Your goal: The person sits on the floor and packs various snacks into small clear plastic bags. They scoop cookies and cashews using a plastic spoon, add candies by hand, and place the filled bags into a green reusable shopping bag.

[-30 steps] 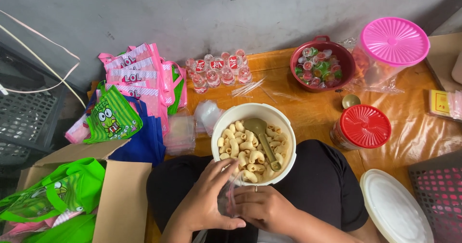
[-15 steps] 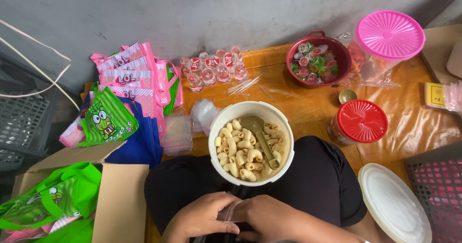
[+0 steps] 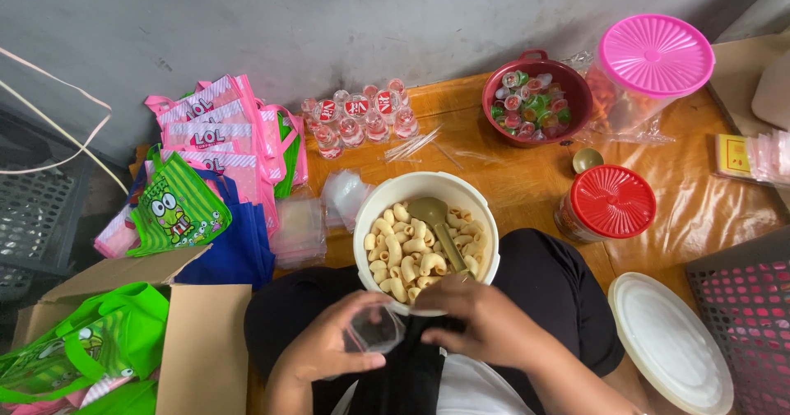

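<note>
Head view: an orange plastic sheet (image 3: pixel 699 209) covers the floor below a grey wall (image 3: pixel 370 20). Both grips are clenched on a small clear plastic bag (image 3: pixel 374 330), left hand (image 3: pixel 329 349) beneath, right hand (image 3: pixel 485 320) beside, just before the white plastic bowl of macaroni crackers (image 3: pixel 424 238). A red-lidded jar (image 3: pixel 609 203) and a white round lid (image 3: pixel 671 341) lie near.

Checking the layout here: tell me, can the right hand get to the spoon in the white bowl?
Probably yes: the right hand sits at the white bowl's near rim, and the spoon lies uncovered on the snacks, nothing between.
</note>
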